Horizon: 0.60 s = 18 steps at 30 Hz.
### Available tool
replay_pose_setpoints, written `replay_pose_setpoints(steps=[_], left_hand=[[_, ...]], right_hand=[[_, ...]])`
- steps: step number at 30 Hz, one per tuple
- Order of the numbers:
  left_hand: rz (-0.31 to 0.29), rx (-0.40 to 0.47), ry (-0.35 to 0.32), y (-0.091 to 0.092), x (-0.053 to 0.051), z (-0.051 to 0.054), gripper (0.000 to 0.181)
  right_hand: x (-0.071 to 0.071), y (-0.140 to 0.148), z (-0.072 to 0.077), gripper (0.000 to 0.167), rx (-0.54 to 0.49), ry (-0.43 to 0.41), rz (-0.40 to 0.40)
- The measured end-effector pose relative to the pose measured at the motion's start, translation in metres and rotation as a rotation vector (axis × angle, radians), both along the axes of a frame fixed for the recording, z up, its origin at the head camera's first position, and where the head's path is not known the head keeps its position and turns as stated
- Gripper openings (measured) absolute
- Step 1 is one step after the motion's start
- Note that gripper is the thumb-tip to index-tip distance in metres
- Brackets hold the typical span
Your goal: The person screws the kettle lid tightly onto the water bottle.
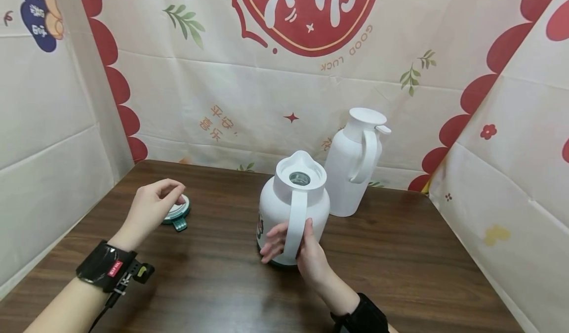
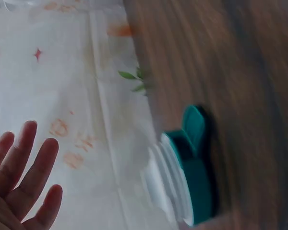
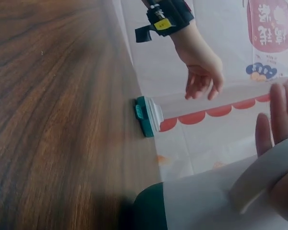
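A white thermos jug stands upright with its lid off and its round mouth uncovered. My right hand is at the jug's handle, fingers extended on one side and thumb on the other, not curled round it. The teal and white lid lies on the table at the left, teal side down and white part up, as the left wrist view shows of the lid. Just above it hovers my left hand, fingers loosely bent, apart from the lid in the right wrist view and holding nothing.
Behind the jug, to its right, stands a taller white jug with its handle facing right. Both are on a dark wood table. A printed cloth hangs along the back and sides.
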<state>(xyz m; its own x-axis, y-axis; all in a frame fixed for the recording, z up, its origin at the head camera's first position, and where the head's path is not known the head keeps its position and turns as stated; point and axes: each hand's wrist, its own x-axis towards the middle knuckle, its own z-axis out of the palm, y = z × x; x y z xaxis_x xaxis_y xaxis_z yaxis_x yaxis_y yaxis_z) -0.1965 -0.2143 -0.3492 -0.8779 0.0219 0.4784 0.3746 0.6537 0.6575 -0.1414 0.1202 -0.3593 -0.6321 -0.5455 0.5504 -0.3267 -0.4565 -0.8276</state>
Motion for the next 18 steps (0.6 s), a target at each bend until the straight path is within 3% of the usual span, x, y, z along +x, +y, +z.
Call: replay_pose_setpoints(steps=[7,11,18], left_hand=[[0.063,-0.052,0.017,-0.017,-0.007,-0.015,0.025],[0.085,-0.083,0.021,-0.021,-0.01,-0.024,0.024],[0.045,-0.143,-0.102,-0.027,-0.016,-0.032,0.042]], right_hand=[[-0.004,0.0,-0.003,0.08,0.065,0.03,-0.025],[-0.006,0.003,-0.003,0.075,0.101,0.051,0.004],[-0.013,0.012,0.002,0.071,0.206,0.055,0.104]])
